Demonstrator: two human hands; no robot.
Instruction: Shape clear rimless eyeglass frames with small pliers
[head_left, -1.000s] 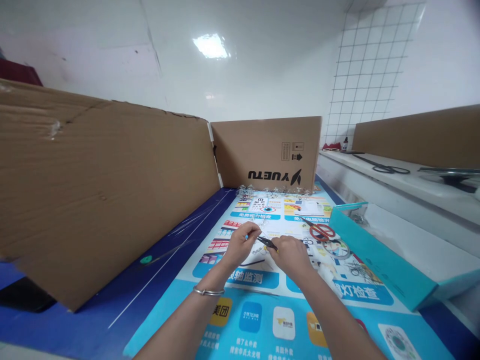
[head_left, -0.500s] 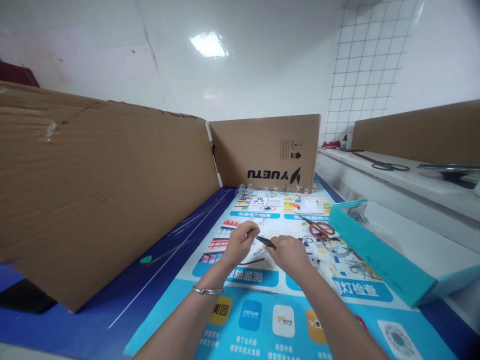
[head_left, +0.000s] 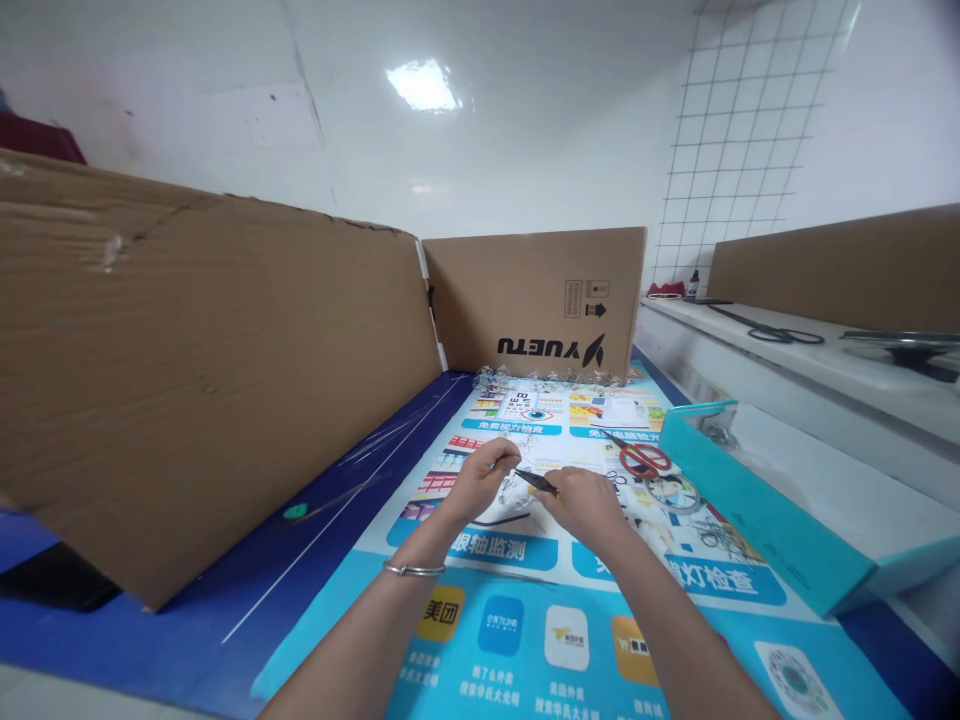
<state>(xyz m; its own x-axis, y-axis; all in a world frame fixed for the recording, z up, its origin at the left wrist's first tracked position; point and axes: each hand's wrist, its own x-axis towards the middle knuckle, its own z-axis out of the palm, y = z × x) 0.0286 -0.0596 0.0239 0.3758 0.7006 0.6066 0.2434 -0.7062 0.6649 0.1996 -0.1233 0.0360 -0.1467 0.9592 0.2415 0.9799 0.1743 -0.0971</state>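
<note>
My right hand [head_left: 589, 508] is closed around a pair of pliers [head_left: 535, 480] with dark, narrow jaws and a bit of yellow at the handle. The jaws point left, close to the fingertips of my left hand [head_left: 484, 482]. Those fingers are pinched together; whatever they hold is too small to make out. A silver bangle [head_left: 414, 570] circles my left wrist. Under and beyond the hands, small clear pieces [head_left: 517, 496] lie on the printed sheet [head_left: 480, 585]. Right of my right hand rest red-handled scissors [head_left: 643, 460] and a roll of clear tape [head_left: 673, 493].
A turquoise box [head_left: 772, 520] stands at the right, with thin wires [head_left: 716, 540] beside it. Cardboard panels [head_left: 247, 380] wall off the left and back [head_left: 525, 290]. Clear bits [head_left: 555, 383] line the back panel. A green-ended tool [head_left: 295, 512] lies left. More scissors [head_left: 784, 334] rest on the ledge.
The view has shifted slightly. Both hands stay nearly in place, and the pliers remain by my left fingertips, tilted a little differently.
</note>
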